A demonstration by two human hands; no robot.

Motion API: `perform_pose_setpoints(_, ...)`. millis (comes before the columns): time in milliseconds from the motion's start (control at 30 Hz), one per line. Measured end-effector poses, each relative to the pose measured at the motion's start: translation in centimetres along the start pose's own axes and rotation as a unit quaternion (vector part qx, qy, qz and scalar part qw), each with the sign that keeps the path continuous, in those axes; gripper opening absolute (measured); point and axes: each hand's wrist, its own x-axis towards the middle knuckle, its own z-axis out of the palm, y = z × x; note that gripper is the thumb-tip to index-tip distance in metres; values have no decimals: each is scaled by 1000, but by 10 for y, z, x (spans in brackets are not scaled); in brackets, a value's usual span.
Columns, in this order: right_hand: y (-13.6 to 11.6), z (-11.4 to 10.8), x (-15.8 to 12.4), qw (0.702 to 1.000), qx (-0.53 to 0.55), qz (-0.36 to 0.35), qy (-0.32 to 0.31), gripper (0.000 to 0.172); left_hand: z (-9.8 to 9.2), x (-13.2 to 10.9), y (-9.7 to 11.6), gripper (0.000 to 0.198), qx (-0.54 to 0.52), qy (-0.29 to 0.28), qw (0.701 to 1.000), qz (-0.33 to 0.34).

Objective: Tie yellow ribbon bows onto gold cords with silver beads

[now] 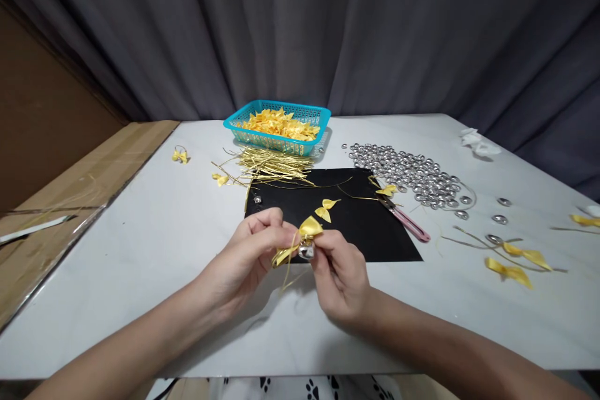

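Observation:
Above the near edge of a black mat (375, 231), a yellow ribbon bow (310, 227) with a silver bell (306, 250) under its middle is held between both hands. My left hand (255, 250) pinches the bow's left side, where yellow loops and thin gold cord (287, 278) hang down. The fingertips of my right hand (341, 272) are closed on the right side, beside the bell. Another yellow bow (325, 210) lies on the mat just beyond the hands. How the cord passes around the bow is too small to tell.
A blue basket (276, 141) of yellow bows stands at the back, with gold cords (274, 164) before it. Many silver bells (412, 175) lie right of centre, near pink-handled snips (410, 224). Loose bows (509, 272) lie at right, one bow (180, 155) at left.

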Motion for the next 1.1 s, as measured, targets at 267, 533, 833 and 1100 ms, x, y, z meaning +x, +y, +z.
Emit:
perform_pose_setpoints(267,0,2,-1,1000,-1,0,26,23,0,2,-4,32,13,8,1000,8)
perform_pose_setpoints(533,3,0,1,994,67,73,-38,15,-4,1,-1,30,34,38,997,53)
perform_pose_setpoints(833,6,-3,4,997,39,59,-17,21,-5,1,5,31,51,51,994,78)
perform_pose_setpoints(1100,4,-2,3,999,20,27,-24,19,-6,3,4,33,19,-1,999,38)
